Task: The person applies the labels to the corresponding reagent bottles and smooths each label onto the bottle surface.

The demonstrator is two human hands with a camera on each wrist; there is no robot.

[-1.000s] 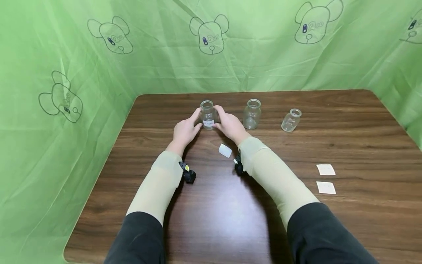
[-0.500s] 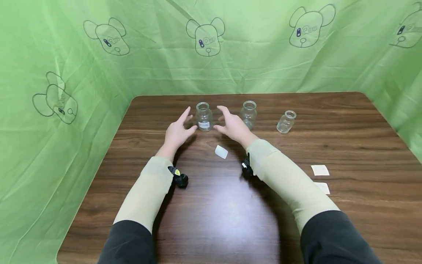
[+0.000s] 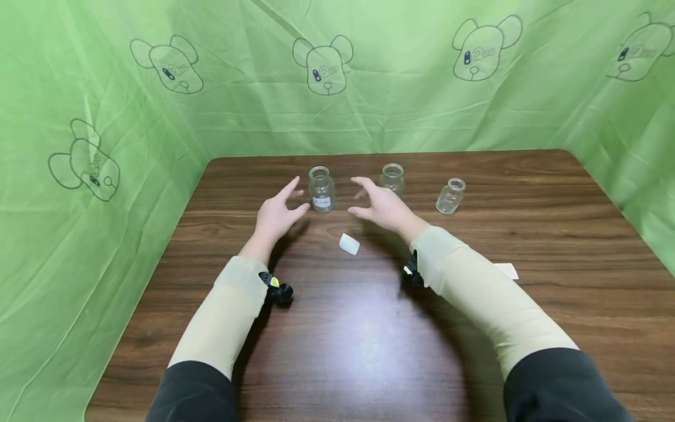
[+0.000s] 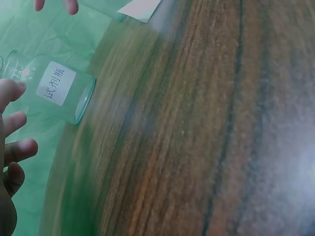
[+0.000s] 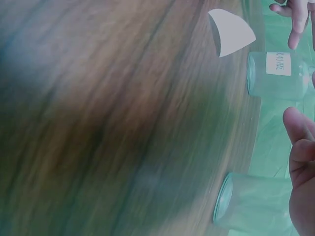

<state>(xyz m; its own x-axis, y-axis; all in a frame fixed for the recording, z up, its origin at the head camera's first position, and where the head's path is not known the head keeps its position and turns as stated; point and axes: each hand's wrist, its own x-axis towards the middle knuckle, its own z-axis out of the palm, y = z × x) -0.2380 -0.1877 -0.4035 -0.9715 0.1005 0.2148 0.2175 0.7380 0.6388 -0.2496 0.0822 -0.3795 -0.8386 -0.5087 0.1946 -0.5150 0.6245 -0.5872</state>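
A clear glass reagent bottle (image 3: 322, 190) stands upright near the back of the table, with a white label (image 4: 56, 83) of dark printed characters on its front. My left hand (image 3: 278, 215) is just left of the bottle, fingers spread and thumb apart from the glass. On the other side my right hand (image 3: 388, 207) hovers with fingers extended, holding nothing. Behind it, partly covered by the fingers, is a second glass bottle (image 3: 392, 173) with no label in sight. A curled white paper piece (image 3: 349, 244) lies between the hands, nearer the person.
Farther right is a smaller glass bottle (image 3: 450, 196). A white paper slip (image 3: 507, 270) shows beyond the right sleeve, partly hidden by it. The brown wooden table (image 3: 327, 351) ends at a green curtain (image 3: 237, 117) along the back and sides.
Both hands have let go of the labelled bottle and drawn apart, left hand to the left, right hand to the right. The right sleeve now covers one paper slip. The view has shifted slightly.
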